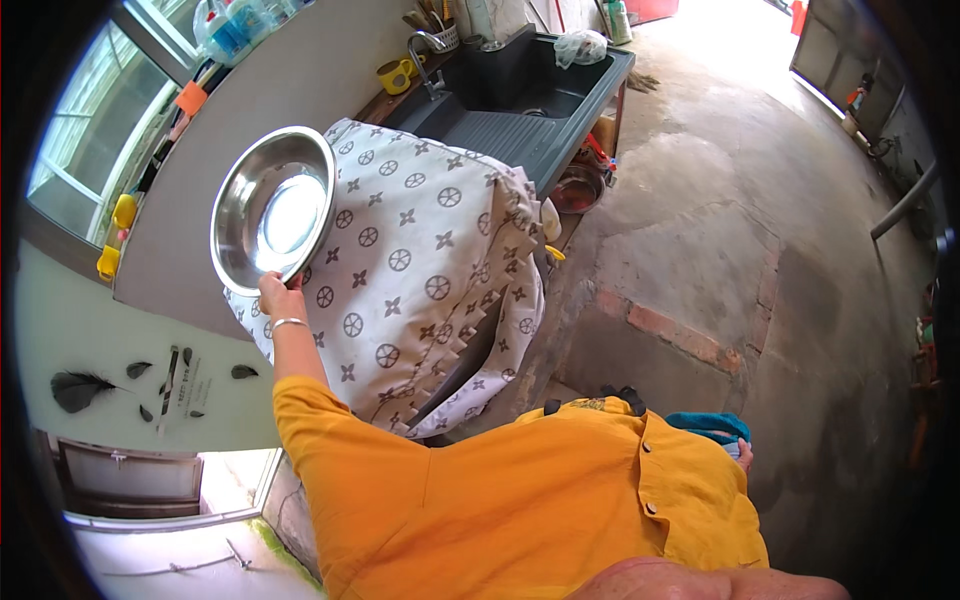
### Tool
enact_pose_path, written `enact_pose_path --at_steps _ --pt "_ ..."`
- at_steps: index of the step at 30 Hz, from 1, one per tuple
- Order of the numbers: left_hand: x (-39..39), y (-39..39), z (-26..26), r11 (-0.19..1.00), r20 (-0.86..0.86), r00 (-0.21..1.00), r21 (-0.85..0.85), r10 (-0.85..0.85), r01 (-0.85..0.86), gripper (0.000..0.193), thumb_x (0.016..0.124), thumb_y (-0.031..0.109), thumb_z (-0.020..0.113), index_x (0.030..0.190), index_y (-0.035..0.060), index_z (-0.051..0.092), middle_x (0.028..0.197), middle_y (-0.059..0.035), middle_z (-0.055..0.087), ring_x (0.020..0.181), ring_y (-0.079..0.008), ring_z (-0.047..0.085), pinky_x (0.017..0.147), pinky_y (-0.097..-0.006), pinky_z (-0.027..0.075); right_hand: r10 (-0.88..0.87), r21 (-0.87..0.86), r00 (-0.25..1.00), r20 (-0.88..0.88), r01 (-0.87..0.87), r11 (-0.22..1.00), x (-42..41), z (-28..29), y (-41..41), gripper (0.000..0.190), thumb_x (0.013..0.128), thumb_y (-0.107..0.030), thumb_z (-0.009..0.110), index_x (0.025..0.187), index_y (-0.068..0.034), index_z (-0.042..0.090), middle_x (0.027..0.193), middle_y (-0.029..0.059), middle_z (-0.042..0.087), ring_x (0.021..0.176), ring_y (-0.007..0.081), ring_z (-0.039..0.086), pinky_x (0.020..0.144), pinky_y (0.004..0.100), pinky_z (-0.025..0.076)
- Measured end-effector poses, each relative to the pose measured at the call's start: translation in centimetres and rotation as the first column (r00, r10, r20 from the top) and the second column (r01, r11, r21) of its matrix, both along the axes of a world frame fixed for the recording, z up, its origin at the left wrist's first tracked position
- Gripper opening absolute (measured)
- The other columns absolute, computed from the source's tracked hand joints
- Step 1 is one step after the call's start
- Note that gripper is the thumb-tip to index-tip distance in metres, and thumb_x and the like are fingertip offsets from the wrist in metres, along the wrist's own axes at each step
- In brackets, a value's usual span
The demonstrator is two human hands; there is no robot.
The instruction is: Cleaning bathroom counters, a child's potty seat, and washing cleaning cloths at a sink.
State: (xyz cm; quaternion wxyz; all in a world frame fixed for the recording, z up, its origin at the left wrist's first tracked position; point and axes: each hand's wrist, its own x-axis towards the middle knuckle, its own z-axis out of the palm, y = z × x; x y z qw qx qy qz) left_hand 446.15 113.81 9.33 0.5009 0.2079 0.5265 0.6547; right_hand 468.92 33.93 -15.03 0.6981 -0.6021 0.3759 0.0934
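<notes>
My left hand [282, 297] grips the near rim of a round stainless steel basin [238, 217]. The basin is tilted so its shiny inside shows, and no contents are visible in it. Behind and beside it spreads a white fabric cover [405, 225] with a grey print, draped over a bulky object that it hides. Low at my right side, my right hand [744, 455] holds a folded teal cloth [709, 424] with a lighter blue layer under it. Most of that hand is hidden behind my yellow shirt.
Beyond the cover stands a dark sink [517, 97] with a ribbed drainboard, a faucet [426, 64] and a plastic bag [580, 49] on its rim. A yellow mug [394, 76] is by the wall. A metal bowl [577, 187] sits under the sink. Concrete floor [690, 247] stretches right.
</notes>
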Motion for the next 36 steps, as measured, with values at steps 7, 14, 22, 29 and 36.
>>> enact_pose_path --at_steps 7,14,22,29,36 --pt "8.2 -7.7 1.1 0.920 0.031 0.919 -0.001 -0.392 0.392 0.012 0.064 -0.003 0.048 0.075 0.0009 0.047 0.075 -0.0115 0.053 0.062 -0.0270 0.058 0.047 -0.0363 0.051 0.261 0.179 0.963 0.070 -0.270 0.946 19.7 3.7 2.5 0.055 0.065 -0.033 0.068 0.109 -0.003 0.055 0.101 0.0113 0.059 0.091 0.0267 0.057 0.082 0.0393 0.046" --pt "22.6 -12.7 0.7 0.799 0.065 0.800 -0.041 -0.597 0.600 0.006 0.069 0.001 0.049 0.075 0.0029 0.049 0.072 -0.0069 0.055 0.063 -0.0188 0.058 0.049 -0.0292 0.050 0.429 0.268 0.858 0.282 -0.500 0.824 33.4 6.7 10.3 0.053 0.069 -0.032 0.065 0.112 -0.005 0.053 0.103 0.0109 0.060 0.095 0.0258 0.057 0.087 0.0390 0.046" --pt "37.2 -9.5 -1.8 0.707 0.245 0.711 -0.119 -0.659 0.697 0.009 0.069 -0.001 0.047 0.078 0.0001 0.048 0.077 -0.0097 0.054 0.064 -0.0221 0.058 0.053 -0.0319 0.053 0.401 0.361 0.857 0.323 -0.504 0.785 40.7 11.6 17.4 0.057 0.072 -0.026 0.060 0.120 0.001 0.046 0.116 0.0166 0.054 0.104 0.0323 0.053 0.093 0.0429 0.041" --pt "41.8 -4.8 -5.7 0.679 0.200 0.722 -0.246 -0.663 0.692 0.009 0.067 0.002 0.048 0.076 0.0008 0.049 0.077 -0.0107 0.054 0.065 -0.0244 0.057 0.055 -0.0350 0.055 0.485 0.285 0.823 0.294 -0.560 0.778 44.3 15.6 25.5 0.053 0.070 -0.029 0.061 0.114 -0.002 0.050 0.108 0.0133 0.058 0.098 0.0288 0.055 0.091 0.0401 0.043" --pt "43.6 -4.5 -7.9 0.763 0.137 0.846 -0.374 -0.516 0.527 0.013 0.067 0.000 0.047 0.079 -0.0008 0.047 0.080 -0.0138 0.052 0.066 -0.0285 0.057 0.053 -0.0375 0.055 0.641 0.289 0.699 0.316 -0.715 0.637 50.7 17.1 32.4 0.050 0.072 -0.031 0.059 0.113 -0.003 0.052 0.104 0.0117 0.059 0.094 0.0264 0.057 0.086 0.0363 0.046"
